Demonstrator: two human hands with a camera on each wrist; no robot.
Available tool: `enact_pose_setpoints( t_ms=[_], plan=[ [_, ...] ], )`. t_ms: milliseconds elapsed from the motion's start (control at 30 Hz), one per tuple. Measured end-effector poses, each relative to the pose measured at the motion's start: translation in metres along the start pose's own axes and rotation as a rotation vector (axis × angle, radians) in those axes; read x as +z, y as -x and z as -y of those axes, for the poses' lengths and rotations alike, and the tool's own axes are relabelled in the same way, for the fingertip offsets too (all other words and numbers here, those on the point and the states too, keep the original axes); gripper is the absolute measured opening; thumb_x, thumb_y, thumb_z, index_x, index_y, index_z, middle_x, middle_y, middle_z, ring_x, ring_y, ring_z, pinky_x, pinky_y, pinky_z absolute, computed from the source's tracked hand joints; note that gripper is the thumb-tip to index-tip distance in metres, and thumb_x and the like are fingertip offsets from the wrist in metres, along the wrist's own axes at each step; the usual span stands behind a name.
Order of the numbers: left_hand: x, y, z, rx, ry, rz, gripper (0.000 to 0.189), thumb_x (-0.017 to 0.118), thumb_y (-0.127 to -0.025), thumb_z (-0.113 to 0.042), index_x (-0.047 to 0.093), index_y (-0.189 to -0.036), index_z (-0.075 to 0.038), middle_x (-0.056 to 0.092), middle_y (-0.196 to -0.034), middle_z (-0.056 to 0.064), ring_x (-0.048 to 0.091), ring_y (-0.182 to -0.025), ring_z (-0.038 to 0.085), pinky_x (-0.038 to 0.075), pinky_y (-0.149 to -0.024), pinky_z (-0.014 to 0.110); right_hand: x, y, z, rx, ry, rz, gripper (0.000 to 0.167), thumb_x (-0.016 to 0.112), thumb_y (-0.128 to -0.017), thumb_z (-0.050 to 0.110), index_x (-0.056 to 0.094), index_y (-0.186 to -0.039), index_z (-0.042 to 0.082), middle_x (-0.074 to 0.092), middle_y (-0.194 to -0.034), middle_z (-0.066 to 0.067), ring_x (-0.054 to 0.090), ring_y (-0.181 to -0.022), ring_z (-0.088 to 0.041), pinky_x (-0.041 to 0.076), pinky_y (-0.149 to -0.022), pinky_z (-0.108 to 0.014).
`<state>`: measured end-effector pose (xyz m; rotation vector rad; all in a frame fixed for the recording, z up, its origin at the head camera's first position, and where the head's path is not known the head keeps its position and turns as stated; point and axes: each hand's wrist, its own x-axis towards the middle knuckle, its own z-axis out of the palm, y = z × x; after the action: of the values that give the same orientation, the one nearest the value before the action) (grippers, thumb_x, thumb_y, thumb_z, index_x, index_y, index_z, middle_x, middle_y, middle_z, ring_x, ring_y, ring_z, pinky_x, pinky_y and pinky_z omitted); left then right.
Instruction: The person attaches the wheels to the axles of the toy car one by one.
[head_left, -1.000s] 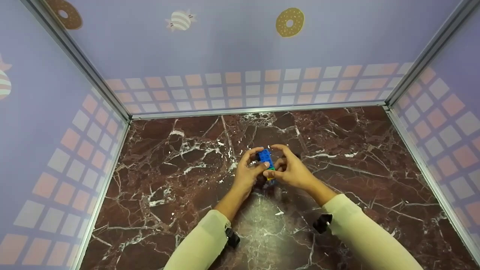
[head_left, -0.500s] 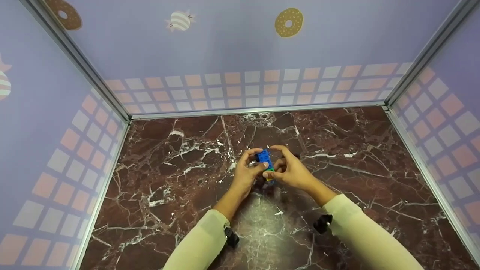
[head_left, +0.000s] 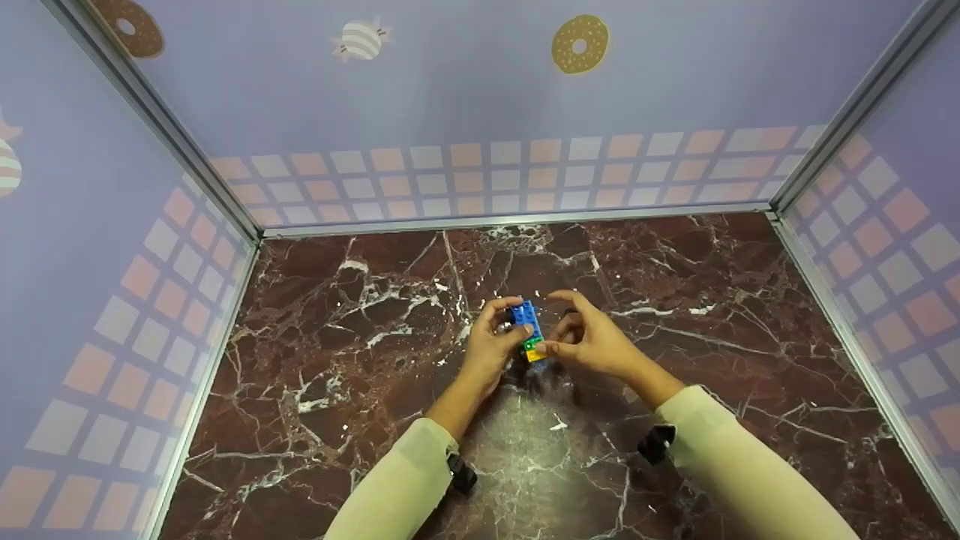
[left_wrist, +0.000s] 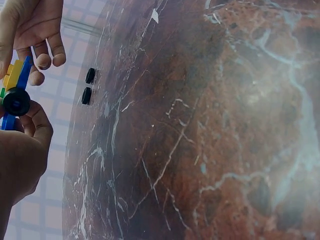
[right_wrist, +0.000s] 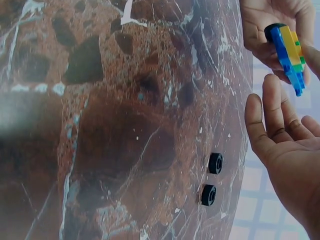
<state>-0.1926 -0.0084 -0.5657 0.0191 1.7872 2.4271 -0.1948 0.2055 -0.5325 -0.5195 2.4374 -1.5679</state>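
Observation:
A small toy car of bricks (head_left: pixel 527 319) in blue, green and yellow is in my left hand (head_left: pixel 489 351), gripped between thumb and fingers. One black wheel (left_wrist: pixel 16 102) is on its side in the left wrist view. My right hand (head_left: pixel 600 345) is beside it, thumb tip at the green and yellow end. The right wrist view shows the right-hand fingers (right_wrist: pixel 272 107) loosely spread, apart from the blue base (right_wrist: pixel 289 60). Two loose black wheels (right_wrist: pixel 216 163) stand on the table; the right hand seems to hide them in the head view.
A dark red marble-patterned table (head_left: pixel 360 420) with white veins lies beneath both hands. Lilac panels (head_left: pixel 465 90) with metal edging enclose it at the back and both sides. Each wrist carries a small black camera (head_left: pixel 461 474).
My right hand has drawn back slightly to the right, uncovering more of the green and yellow bricks. The left hand has shifted slightly left with the toy car, now tilted a little differently.

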Motion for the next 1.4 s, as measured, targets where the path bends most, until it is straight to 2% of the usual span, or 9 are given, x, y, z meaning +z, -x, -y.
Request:
enact_pose_setpoints(
  t_ms=[167,333,433,767,933,1067,1200,1400],
  plan=[
    [0.0,-0.001,0.0,0.003,-0.009,-0.007,0.052,0.078,-0.092,0.006,0.062,-0.141,0.001,0.067,-0.135,0.017,0.065,-0.114,0.02,0.065,-0.09,0.027,-0.006,0.0,-0.003,-0.006,0.068,-0.005,0.073,0.092,-0.093,0.019,0.053,-0.154,0.009,0.08,-0.1,-0.014,0.073,-0.083,-0.02,0.064,-0.078,-0.026],
    [-0.001,-0.001,0.0,-0.013,0.002,-0.006,0.051,0.077,-0.094,0.006,0.062,-0.142,0.0,0.065,-0.133,0.016,0.066,-0.112,0.022,0.067,-0.088,0.03,-0.011,0.001,-0.005,0.01,0.118,-0.025,0.044,0.085,-0.099,0.023,0.069,-0.138,0.008,0.079,-0.099,-0.014,0.07,-0.082,-0.025,0.06,-0.074,-0.026],
    [-0.002,-0.001,-0.001,-0.029,-0.002,-0.008,0.05,0.077,-0.095,0.005,0.062,-0.142,-0.001,0.065,-0.133,0.015,0.067,-0.111,0.023,0.069,-0.087,0.034,-0.013,0.001,-0.007,0.027,0.126,-0.025,0.034,0.081,-0.102,0.024,0.074,-0.13,0.005,0.079,-0.099,-0.015,0.069,-0.081,-0.028,0.058,-0.07,-0.024],
    [-0.003,-0.002,0.0,-0.033,-0.007,-0.009,0.05,0.078,-0.095,0.004,0.062,-0.142,-0.001,0.067,-0.133,0.017,0.068,-0.109,0.023,0.069,-0.088,0.038,-0.02,0.001,-0.018,0.036,0.185,-0.028,0.026,0.079,-0.102,0.013,0.076,-0.123,-0.002,0.081,-0.103,-0.013,0.071,-0.081,-0.025,0.057,-0.07,-0.022],
    [-0.003,-0.002,0.0,-0.037,0.008,-0.017,0.05,0.078,-0.095,0.006,0.062,-0.142,0.0,0.067,-0.132,0.015,0.068,-0.11,0.023,0.07,-0.089,0.04,-0.025,0.001,-0.025,0.021,0.243,-0.045,0.024,0.08,-0.1,0.009,0.077,-0.119,-0.004,0.08,-0.099,-0.015,0.071,-0.078,-0.023,0.056,-0.068,-0.02],
    [-0.003,-0.003,0.001,-0.044,0.009,-0.016,0.051,0.078,-0.096,0.006,0.062,-0.143,0.0,0.066,-0.129,0.013,0.069,-0.108,0.023,0.07,-0.088,0.039,-0.03,0.001,-0.031,0.015,0.273,-0.058,0.025,0.083,-0.097,0.008,0.077,-0.117,-0.006,0.081,-0.098,-0.016,0.072,-0.079,-0.022,0.058,-0.071,-0.02],
    [-0.004,-0.004,0.001,-0.034,-0.011,-0.026,0.05,0.079,-0.095,0.005,0.064,-0.142,0.0,0.067,-0.128,0.013,0.068,-0.11,0.023,0.069,-0.088,0.035,-0.035,0.002,-0.037,0.019,0.292,-0.065,0.027,0.085,-0.095,0.006,0.077,-0.117,-0.006,0.08,-0.102,-0.017,0.074,-0.086,-0.025,0.061,-0.078,-0.024],
    [-0.004,-0.003,0.0,-0.033,-0.05,-0.053,0.049,0.081,-0.093,0.005,0.066,-0.14,-0.002,0.069,-0.127,0.013,0.067,-0.112,0.023,0.068,-0.091,0.035,-0.041,0.003,-0.044,0.022,0.337,-0.089,0.027,0.085,-0.093,0.005,0.077,-0.117,-0.005,0.075,-0.108,-0.019,0.074,-0.093,-0.03,0.064,-0.085,-0.038]
  ],
)
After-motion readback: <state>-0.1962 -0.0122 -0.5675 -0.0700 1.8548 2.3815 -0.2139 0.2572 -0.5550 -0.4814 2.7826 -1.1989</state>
